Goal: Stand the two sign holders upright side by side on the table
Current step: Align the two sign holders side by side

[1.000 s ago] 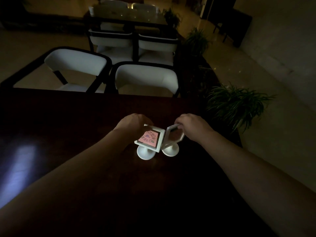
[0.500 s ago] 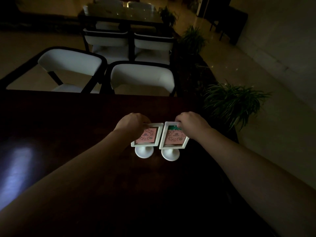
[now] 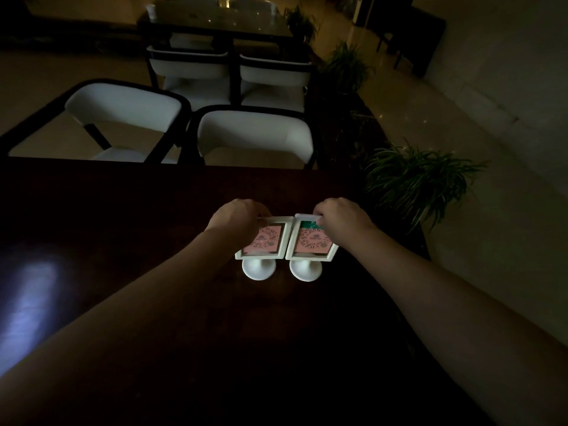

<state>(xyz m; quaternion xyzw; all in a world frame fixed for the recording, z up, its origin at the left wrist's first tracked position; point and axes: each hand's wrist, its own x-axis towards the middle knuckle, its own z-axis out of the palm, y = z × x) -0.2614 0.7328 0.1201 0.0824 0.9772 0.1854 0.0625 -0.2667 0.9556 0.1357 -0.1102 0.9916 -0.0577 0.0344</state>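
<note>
White plastic was what we had in hand: the left sign holder (image 3: 265, 241) and the right sign holder (image 3: 310, 241), both already upright on their round feet on the dark table (image 3: 153, 302), frames edge to edge, at most a hairline apart, and faces turned toward us. They stood right of the table's middle, nearer its right edge than its left, with a broad bare stretch of top between them and the near edge.

Our left hand (image 3: 238, 219) was closed over the top edge of the left holder, knuckles hiding part of its pink card. Our right hand (image 3: 341, 218) pinched the top rim of the right holder, fingertips over the green band above its card. We judged these pieces light and stiff, somewhat top-heavy on thin stems, so the top rim seemed a fair place for steering, while lower down by the stem would likely steady them better. The smooth feet would probably slide easily on the polished top, and a careless release could tip one frame into the other.

For room, we had plenty to the left and toward us. The right edge lay closer, with a leafy plant (image 3: 415, 179) just past it. Beyond the far edge stood two white chairs (image 3: 252, 133), well clear of the holders, and past those a second table (image 3: 215, 23) in the dim room.
</note>
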